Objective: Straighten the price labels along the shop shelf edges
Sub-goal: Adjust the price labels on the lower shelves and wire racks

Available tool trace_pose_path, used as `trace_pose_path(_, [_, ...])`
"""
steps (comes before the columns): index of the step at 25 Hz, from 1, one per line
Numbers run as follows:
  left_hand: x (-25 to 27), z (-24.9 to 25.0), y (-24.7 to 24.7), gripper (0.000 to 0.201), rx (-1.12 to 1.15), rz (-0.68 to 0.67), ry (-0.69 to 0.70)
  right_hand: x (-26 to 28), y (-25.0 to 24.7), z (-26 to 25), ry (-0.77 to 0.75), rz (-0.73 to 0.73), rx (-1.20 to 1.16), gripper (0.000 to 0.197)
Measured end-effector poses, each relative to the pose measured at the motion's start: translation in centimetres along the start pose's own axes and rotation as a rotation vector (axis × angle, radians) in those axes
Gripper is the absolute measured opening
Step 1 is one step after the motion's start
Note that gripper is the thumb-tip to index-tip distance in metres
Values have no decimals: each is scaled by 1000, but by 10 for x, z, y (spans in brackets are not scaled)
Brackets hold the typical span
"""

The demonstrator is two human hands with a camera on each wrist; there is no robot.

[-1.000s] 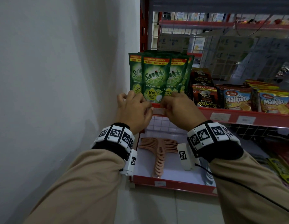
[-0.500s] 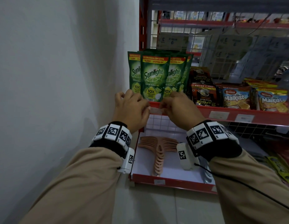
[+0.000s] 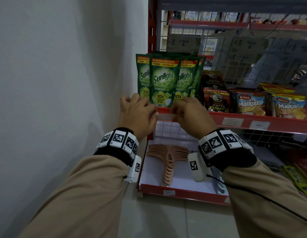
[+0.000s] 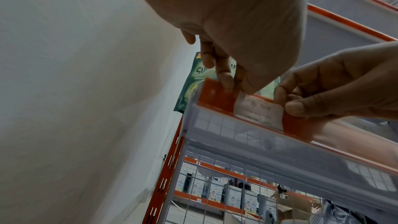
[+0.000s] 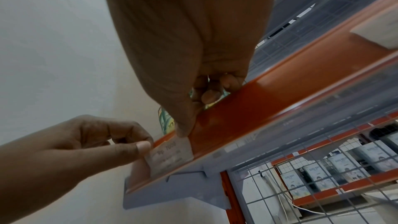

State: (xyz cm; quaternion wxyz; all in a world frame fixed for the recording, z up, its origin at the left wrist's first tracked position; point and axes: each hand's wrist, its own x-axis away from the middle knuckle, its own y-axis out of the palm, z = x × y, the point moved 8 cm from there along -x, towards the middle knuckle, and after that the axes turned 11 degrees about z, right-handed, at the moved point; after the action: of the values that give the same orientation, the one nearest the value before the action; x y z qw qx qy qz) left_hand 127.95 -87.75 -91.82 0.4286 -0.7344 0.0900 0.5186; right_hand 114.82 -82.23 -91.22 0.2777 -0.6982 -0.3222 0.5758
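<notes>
A pale price label (image 3: 166, 116) reading Rp 7000 sits in the red shelf edge rail (image 3: 284, 126) near its left end, below the green Sunlight pouches (image 3: 163, 83). My left hand (image 3: 154, 114) pinches the label's left end, thumb on its face and fingers over the rail top. My right hand (image 3: 173, 112) pinches its right end. In the left wrist view the label (image 4: 258, 110) looks slightly tilted in the rail (image 4: 215, 94), with the right hand (image 4: 288, 103) at its right edge. In the right wrist view the left hand (image 5: 142, 146) touches the label (image 5: 170, 156).
Two more labels (image 3: 232, 121) (image 3: 259, 125) sit further right on the same rail, under coffee packs (image 3: 216, 100) and Malkist packs (image 3: 250, 103). A white wall (image 3: 63, 100) stands close on the left. A lower shelf (image 3: 183, 194) holds pink hangers (image 3: 168, 162).
Both hands stay on the same label at the rail's left end; only small finger shifts show, and the head view has drifted slightly.
</notes>
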Motion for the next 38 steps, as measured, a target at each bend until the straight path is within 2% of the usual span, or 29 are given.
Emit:
trace_pose_path(6, [1,1,-3,21,-5,25,14,0,0,-1,-28,0,26,13])
trace_pose_path(11, [1,-3,-6,16,25,45,-4,3,-11,6,-25,54,-35,12])
trace_pose_path(19, [-4,9,-11,18,53,80,-9,16,-31,32,-59,66,103,21])
trace_pose_path(21, [-10,26,-10,20,104,70,8,21,-41,46,-47,73,138,23])
trace_pose_path(25, [-22,92,3,28,309,25,123,37,-67,80,2,118,198,22])
trace_pose_path(30, [-26,149,21,35,439,26,139,52,-85,115,64,97,226,21])
trace_pose_path(34, [-27,167,25,28,482,110,146,64,-87,130,74,103,238,21])
trace_pose_path(38, [-31,171,30,23,504,123,113,64,-87,127,41,150,207,19])
